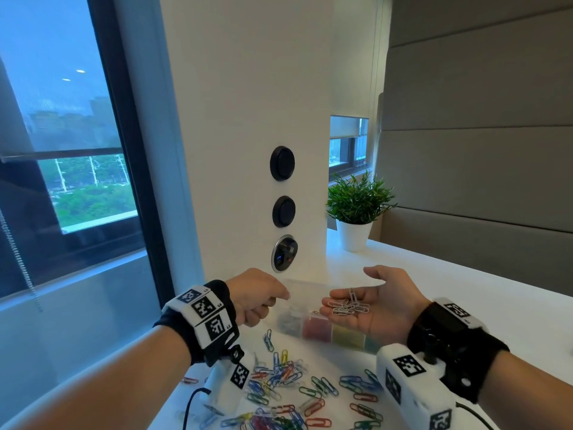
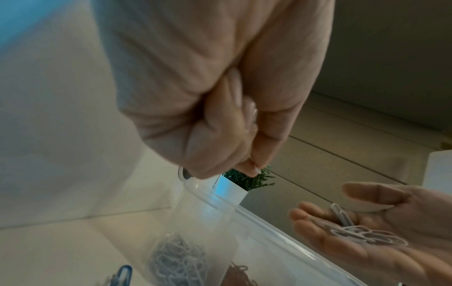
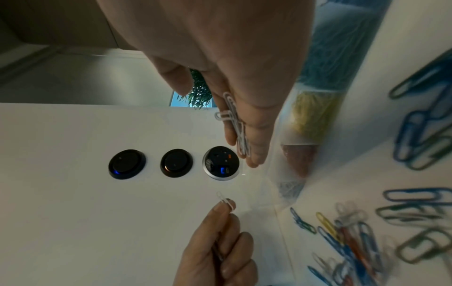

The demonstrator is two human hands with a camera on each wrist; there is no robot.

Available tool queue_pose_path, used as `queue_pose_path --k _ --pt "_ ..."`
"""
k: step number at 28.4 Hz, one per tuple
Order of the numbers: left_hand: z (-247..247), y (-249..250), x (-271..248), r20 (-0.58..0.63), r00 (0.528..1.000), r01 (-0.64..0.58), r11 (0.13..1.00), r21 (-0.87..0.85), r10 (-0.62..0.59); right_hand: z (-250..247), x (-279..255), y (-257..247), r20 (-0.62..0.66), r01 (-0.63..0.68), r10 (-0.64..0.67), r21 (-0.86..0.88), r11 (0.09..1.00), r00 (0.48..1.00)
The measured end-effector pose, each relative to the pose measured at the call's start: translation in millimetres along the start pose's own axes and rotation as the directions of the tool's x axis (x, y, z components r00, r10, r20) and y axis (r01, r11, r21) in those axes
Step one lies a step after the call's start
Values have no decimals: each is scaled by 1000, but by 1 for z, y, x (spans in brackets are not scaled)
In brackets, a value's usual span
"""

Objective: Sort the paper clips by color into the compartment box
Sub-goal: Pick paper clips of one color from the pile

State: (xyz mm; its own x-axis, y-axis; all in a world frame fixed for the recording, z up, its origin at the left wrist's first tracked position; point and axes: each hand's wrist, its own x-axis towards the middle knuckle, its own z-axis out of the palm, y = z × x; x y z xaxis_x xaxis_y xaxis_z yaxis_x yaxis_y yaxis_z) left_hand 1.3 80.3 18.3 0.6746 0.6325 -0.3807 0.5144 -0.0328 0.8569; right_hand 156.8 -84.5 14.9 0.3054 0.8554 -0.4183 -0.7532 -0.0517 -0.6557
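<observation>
White paper clips (image 1: 348,306) heaped on flat right palm (image 1: 376,310); left fingers (image 3: 228,206) pinch single white clip (image 3: 223,198).

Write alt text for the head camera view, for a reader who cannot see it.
An open right hand cups white paper clips over a clear compartment box, while the left hand pinches one clip beside it. Mixed coloured clips lie scattered on the white table in front; a potted plant stands behind.
</observation>
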Motion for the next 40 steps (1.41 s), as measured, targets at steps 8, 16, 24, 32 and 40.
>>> queue_pose_path --k 8,16,24,32,40 --pt "-17 -5 22 -106 994 16 1000 -7 -16 48 51 -2 -72 41 -44 -48 998 996" --pt "-17 -19 30 -112 993 -17 995 102 28 52 78 7 -76 27 -50 -277 960 996" --pt "-14 -11 31 -66 993 75 942 -329 -102 24 65 22 8 50 -387 -994 97 922" --pt "-21 -4 20 108 994 95 602 -793 -14 17 49 33 134 103 -321 -989 -110 938" --pt "-13 7 22 116 993 110 640 -761 -33 14 51 35 170 124 -326 -980 -156 930"
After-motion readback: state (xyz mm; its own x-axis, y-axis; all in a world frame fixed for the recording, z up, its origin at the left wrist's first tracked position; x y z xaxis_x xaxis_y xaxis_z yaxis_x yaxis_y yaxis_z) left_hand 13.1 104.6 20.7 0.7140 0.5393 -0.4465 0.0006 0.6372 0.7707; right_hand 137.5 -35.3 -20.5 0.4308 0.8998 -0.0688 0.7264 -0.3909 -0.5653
